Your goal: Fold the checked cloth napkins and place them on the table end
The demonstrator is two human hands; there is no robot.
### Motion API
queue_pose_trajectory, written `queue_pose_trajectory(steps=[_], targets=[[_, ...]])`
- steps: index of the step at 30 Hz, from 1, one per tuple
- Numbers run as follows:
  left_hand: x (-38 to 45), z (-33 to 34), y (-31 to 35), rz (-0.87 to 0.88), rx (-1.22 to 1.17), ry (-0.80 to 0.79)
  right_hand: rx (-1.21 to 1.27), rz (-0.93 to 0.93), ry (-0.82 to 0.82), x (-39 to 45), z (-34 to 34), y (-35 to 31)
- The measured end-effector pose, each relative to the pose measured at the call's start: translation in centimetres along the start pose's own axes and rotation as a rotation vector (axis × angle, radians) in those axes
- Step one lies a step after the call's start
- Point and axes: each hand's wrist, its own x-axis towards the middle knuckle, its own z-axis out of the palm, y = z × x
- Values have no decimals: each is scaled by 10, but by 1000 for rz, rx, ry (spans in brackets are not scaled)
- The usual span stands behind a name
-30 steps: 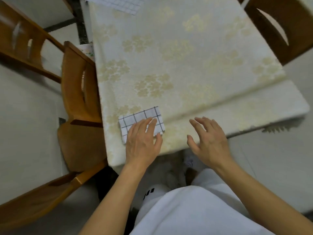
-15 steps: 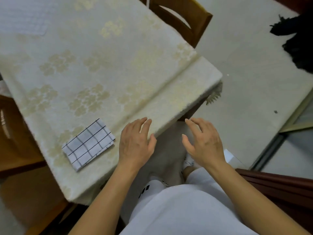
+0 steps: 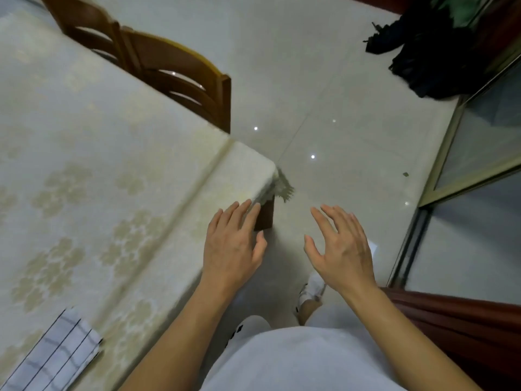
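Lying at the lower left corner of the view, a folded checked napkin [image 3: 53, 354] rested flat on the tablecloth [image 3: 93, 153], close to the table's near edge and partly cut off by the frame. Both hands were empty and well apart from it: the left hand [image 3: 232, 246] hung with straight, relaxed fingers over the table's corner, whether touching the cloth could not be told, and the right hand [image 3: 339, 246] was spread in the air above the floor [image 3: 338, 88]. The napkin looked thin, light and limp, so it would likely sag and unfold if lifted by one corner. A flat palm on top, or a pinch along the folded edge through all layers, seemed the safer hold. On the smooth tablecloth it might slide easily. A wooden chair [image 3: 180, 77] stood at the far side
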Motion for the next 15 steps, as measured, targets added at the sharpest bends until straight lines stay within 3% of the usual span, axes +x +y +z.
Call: queue_pose_trajectory(steps=[8, 15], targets=[[141, 13, 90, -23, -17, 28, 6, -4, 58, 108, -57, 101], [215, 31, 121, -53, 2, 29, 18, -1, 56, 179, -72, 151]])
